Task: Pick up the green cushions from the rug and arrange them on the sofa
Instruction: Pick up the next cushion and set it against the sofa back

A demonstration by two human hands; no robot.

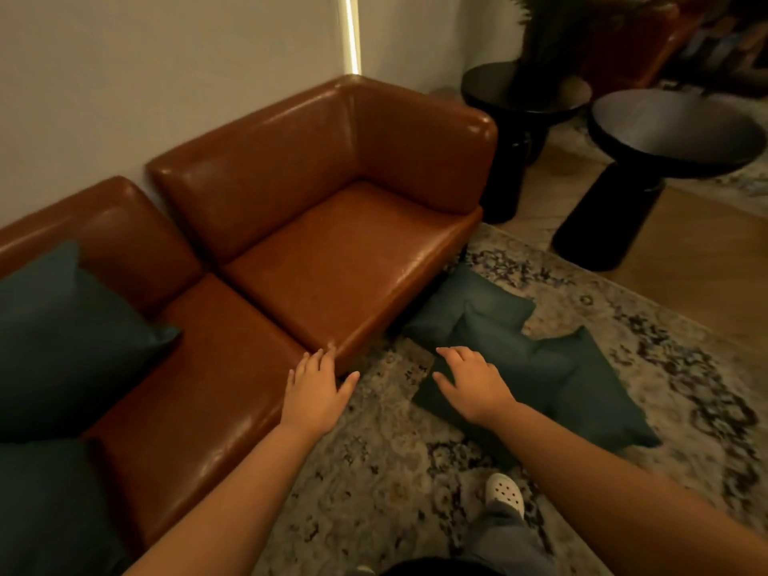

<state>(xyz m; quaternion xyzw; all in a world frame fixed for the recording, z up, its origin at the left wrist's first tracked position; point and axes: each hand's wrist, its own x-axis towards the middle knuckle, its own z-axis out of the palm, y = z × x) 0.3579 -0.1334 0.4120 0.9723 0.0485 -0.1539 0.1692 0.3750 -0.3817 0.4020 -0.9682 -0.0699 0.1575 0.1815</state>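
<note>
Green cushions: at least 2 lie overlapping on the rug [374,471], just off the sofa's [332,251] front right end; dim light hides whether a 3rd is among them.
Near cushion [582,392]: flat on the rug, its long axis running from the person's right hand away to the right.
Far cushion [469,301]: close against the sofa base, touching the near cushion; which one lies on top I cannot tell.
Placed cushions: 2 sit on the left seat section, the upper cushion [62,326] leaning on the backrest, the lower cushion [41,513] at the picture's edge.
Right hand [469,380]: fingers spread and relaxed, gripping nothing, over the near cushion's left corner; touching or hovering, I cannot tell.
Left hand [318,388]: flat and empty, fingertips at the seat's front edge where the 2 seat sections meet.
Deciding relation: both rug cushions lie forward and right of the hands, so the right hand is the nearer by far. The left hand is well apart from them, on the sofa side.
Step, as judged: reaching down for the near cushion, with no grip yet made.
Next move calls for: closing the right hand on that left corner, then lifting it leftward to the bare right seat section.
Risk: a 1-corner grip may let the cushion sag and drag the far cushion along.
</note>
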